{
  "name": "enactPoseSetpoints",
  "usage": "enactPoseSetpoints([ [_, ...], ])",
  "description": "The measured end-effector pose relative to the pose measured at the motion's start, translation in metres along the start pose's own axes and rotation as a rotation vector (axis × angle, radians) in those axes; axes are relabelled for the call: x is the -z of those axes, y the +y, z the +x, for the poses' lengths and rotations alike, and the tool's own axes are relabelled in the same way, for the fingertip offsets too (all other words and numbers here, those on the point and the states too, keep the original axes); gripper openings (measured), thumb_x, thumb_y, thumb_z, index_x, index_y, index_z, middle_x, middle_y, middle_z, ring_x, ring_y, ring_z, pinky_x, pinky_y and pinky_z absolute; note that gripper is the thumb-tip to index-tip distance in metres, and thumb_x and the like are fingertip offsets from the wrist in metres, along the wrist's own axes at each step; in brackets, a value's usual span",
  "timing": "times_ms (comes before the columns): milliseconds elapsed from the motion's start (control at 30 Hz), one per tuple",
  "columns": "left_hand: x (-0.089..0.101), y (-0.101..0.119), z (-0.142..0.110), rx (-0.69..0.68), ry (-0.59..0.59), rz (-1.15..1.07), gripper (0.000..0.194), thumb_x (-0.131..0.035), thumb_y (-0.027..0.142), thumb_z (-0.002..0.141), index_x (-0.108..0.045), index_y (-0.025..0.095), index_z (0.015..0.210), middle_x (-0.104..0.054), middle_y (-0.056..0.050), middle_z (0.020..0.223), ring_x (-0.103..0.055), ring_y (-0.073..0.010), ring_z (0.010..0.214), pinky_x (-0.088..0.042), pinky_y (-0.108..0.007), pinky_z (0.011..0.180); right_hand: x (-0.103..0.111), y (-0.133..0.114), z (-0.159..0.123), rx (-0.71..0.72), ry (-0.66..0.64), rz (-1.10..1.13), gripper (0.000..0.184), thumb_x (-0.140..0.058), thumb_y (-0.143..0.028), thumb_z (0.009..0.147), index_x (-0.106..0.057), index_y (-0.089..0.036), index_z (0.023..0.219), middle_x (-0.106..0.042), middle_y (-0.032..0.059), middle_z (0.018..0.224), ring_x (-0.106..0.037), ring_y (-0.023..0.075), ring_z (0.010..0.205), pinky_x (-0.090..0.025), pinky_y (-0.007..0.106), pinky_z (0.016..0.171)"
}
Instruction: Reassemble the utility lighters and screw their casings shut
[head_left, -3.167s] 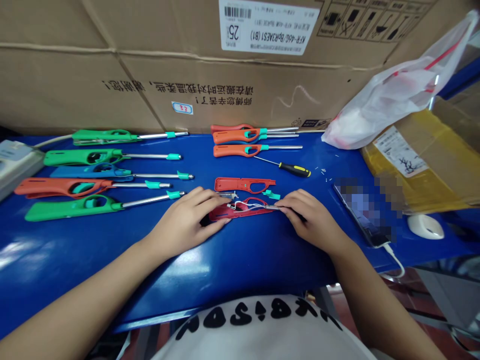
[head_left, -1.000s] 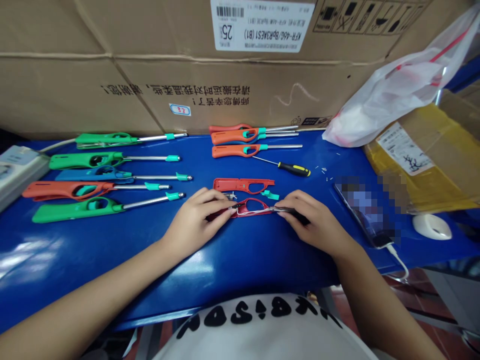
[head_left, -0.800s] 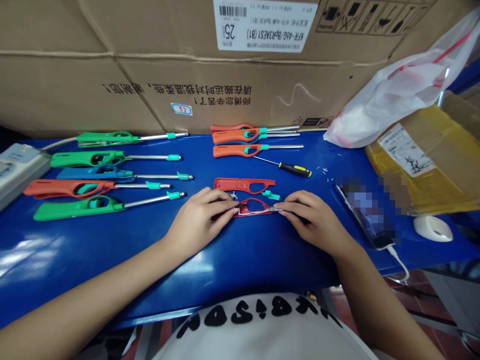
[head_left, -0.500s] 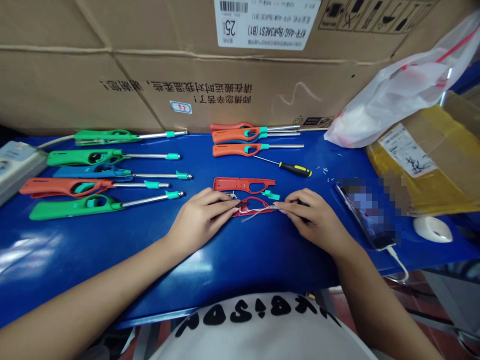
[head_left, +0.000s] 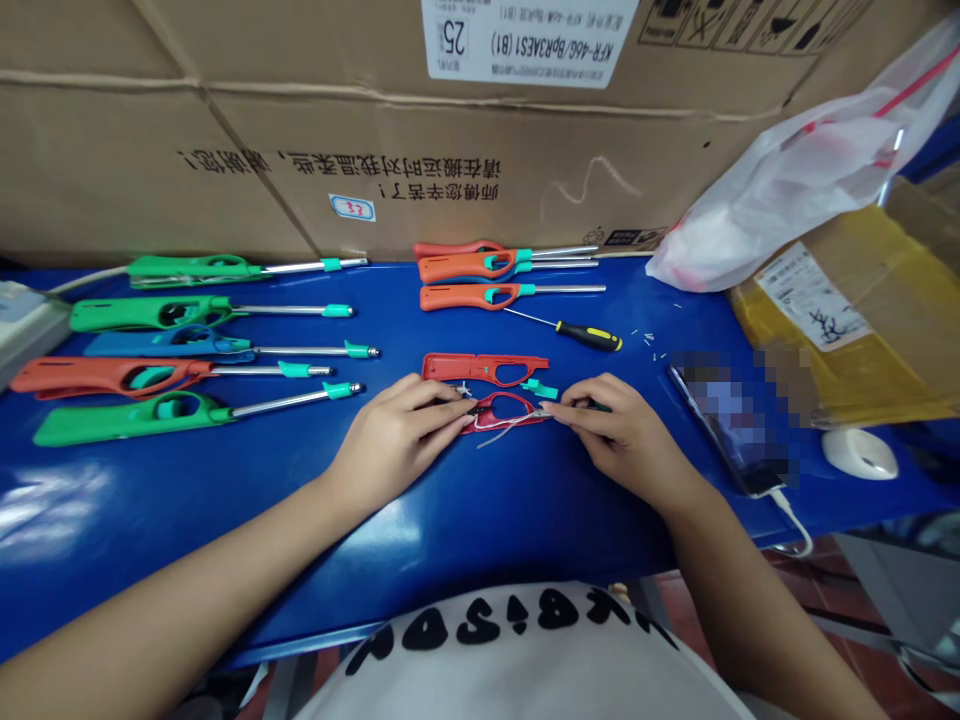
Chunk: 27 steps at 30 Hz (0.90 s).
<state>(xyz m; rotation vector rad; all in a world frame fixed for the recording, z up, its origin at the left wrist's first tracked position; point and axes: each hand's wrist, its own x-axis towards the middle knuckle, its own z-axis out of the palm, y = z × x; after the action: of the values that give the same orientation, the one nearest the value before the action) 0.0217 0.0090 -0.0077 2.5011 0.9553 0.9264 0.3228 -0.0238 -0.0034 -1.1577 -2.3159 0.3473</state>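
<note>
Pinching a small dark part with the left hand, grip narrow, fingertips right at a red half-shell that lies hollow side up on the worktop. Pinching a thin metallic piece with the right hand at the other end of the red half-shell, grip narrow here too; cannot tell what the piece is, with so much hidden by the fingers. Having a white wire span the red half-shell from one set of fingertips to the other, past the finger opening, with a thin loose strand slanting out over the near edge.

Working just in front of a matching red half, also hollow side up, with a turquoise piece near the right fingertips and a small metal fitting beside the left, partly covered. Facing, farther back, a black-and-yellow screwdriver, some orange lighters and a large cardboard box. Flanked on the left by five lighters, three green, one blue, one orange, metal tubes pointing right; on the right by a phone and a white mouse.
</note>
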Motion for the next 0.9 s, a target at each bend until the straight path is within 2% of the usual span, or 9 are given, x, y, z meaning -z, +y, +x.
enactPoseSetpoints([
  [167,0.001,0.0,0.0,0.007,-0.011,0.01,0.019,-0.065,0.025,0.098,-0.077,0.019,0.112,-0.074,-0.008,0.1,-0.066,-0.0192,0.087,-0.056,-0.033,0.078,0.002,0.002,0.0,0.006,0.0,-0.014,0.038,-0.049,-0.006,0.099,-0.072,-0.029,0.119,-0.067,0.0064,0.102,-0.057,0.0188,0.088,-0.048,0.037,0.077],
  [433,-0.001,-0.002,-0.001,-0.002,-0.007,0.023,0.018,-0.065,0.025,0.099,-0.076,0.019,0.111,-0.073,-0.007,0.097,-0.065,-0.0187,0.085,-0.055,-0.033,0.076,0.002,0.001,-0.001,0.014,-0.021,-0.069,0.04,-0.048,-0.007,0.099,-0.073,-0.031,0.119,-0.068,0.0055,0.103,-0.058,0.0189,0.09,-0.048,0.037,0.079],
  [700,-0.001,-0.001,-0.001,-0.016,-0.006,0.058,0.018,-0.065,0.024,0.098,-0.076,0.017,0.11,-0.072,-0.008,0.096,-0.065,-0.0188,0.085,-0.055,-0.033,0.075,0.003,-0.008,0.001,-0.001,-0.038,-0.246,0.035,-0.052,-0.007,0.097,-0.075,-0.028,0.113,-0.071,0.0052,0.103,-0.06,0.0211,0.093,-0.039,0.037,0.075],
  [800,-0.001,-0.001,-0.002,-0.022,0.003,0.061,0.017,-0.065,0.024,0.098,-0.076,0.017,0.109,-0.073,-0.008,0.096,-0.065,-0.019,0.085,-0.055,-0.033,0.075,0.005,-0.011,0.001,-0.028,-0.025,-0.205,0.03,-0.054,-0.012,0.099,-0.075,-0.029,0.112,-0.07,0.0052,0.104,-0.06,0.0193,0.089,-0.039,0.037,0.075],
  [900,-0.001,-0.001,-0.003,-0.018,0.003,0.065,0.017,-0.065,0.025,0.098,-0.076,0.019,0.109,-0.073,-0.007,0.097,-0.066,-0.019,0.085,-0.056,-0.032,0.075,0.005,-0.012,0.001,-0.056,-0.013,-0.157,0.021,-0.059,-0.021,0.1,-0.075,-0.027,0.112,-0.07,0.006,0.109,-0.062,0.0197,0.094,-0.041,0.038,0.08],
])
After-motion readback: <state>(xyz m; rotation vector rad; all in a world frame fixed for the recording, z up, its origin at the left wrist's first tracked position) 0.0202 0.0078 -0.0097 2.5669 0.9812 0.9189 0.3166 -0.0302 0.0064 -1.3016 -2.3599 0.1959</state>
